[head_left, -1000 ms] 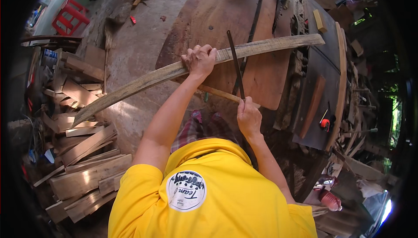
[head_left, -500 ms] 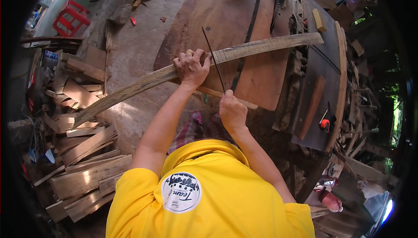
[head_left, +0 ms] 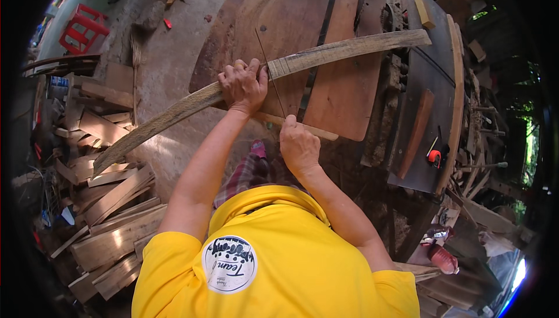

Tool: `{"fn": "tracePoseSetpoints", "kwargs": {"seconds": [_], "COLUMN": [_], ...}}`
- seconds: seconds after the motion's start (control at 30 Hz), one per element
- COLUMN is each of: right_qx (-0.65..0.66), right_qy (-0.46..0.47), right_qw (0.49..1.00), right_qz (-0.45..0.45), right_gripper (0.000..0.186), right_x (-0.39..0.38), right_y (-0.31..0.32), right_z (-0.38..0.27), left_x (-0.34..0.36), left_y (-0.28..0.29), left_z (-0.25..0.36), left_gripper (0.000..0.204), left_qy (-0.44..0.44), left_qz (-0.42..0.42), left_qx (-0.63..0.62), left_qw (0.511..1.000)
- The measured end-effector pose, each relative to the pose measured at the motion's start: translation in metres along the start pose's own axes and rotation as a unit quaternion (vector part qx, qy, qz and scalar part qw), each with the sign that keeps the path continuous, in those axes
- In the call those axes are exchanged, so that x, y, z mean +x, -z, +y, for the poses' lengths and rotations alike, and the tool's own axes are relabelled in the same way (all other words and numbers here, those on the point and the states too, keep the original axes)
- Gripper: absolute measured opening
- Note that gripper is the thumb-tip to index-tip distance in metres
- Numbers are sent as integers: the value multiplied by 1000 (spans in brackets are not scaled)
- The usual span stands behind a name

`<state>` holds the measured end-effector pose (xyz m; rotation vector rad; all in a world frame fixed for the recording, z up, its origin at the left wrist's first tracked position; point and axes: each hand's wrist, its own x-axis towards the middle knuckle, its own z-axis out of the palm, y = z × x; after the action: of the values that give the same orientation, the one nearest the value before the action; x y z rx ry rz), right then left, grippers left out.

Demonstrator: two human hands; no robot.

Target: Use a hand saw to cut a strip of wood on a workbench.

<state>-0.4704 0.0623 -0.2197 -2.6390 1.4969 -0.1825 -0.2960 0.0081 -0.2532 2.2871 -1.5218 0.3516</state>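
A long, curved, greyish wooden piece [head_left: 361,45] lies across a brown wooden tabletop [head_left: 233,33], with several dark lines marked across it near its middle. My left hand [head_left: 243,87] grips it from above, just left of those lines. In my closed right hand [head_left: 299,146], on the near side, is a saw [head_left: 275,88], seen edge-on as a thin dark blade. Its blade crosses the curved piece right beside my left fingers and points away from me. The saw's handle is hidden in my fist.
A light wooden strip [head_left: 317,132] runs along the table's near edge. To the right, a dark bench [head_left: 402,155] bears a reddish curved wood piece [head_left: 416,134], a red tape measure [head_left: 434,156] and a yellowish block [head_left: 424,12]. Wood offcuts [head_left: 119,236] pile up at left, below a red stool [head_left: 84,29].
The view has shifted slightly, so most of the scene sits a little further left and higher. Both hands keep their grips, and the saw blade stays at the marked lines.
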Motion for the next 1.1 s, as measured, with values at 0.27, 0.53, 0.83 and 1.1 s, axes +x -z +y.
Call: {"fn": "tracePoseSetpoints", "kwargs": {"seconds": [0.27, 0.53, 0.83, 1.1], "right_qx": [4, 69, 100, 60], "right_qy": [-7, -10, -15, -43], "right_qw": [999, 997, 995, 995], "right_qz": [-49, -38, -22, -68], "right_gripper": [5, 4, 10, 7], "right_x": [6, 54, 69, 15], "right_y": [2, -12, -16, -5], "right_z": [6, -1, -3, 1], "left_x": [1, 0, 2, 2], "left_y": [1, 1, 0, -2], "left_z": [0, 0, 2, 1], "left_gripper": [21, 22, 22, 19], "left_qy": [-4, 3, -8, -13], "left_qz": [-3, -25, -9, -9], "left_qx": [-17, -12, 9, 22], "left_qw": [1000, 1000, 1000, 1000]}}
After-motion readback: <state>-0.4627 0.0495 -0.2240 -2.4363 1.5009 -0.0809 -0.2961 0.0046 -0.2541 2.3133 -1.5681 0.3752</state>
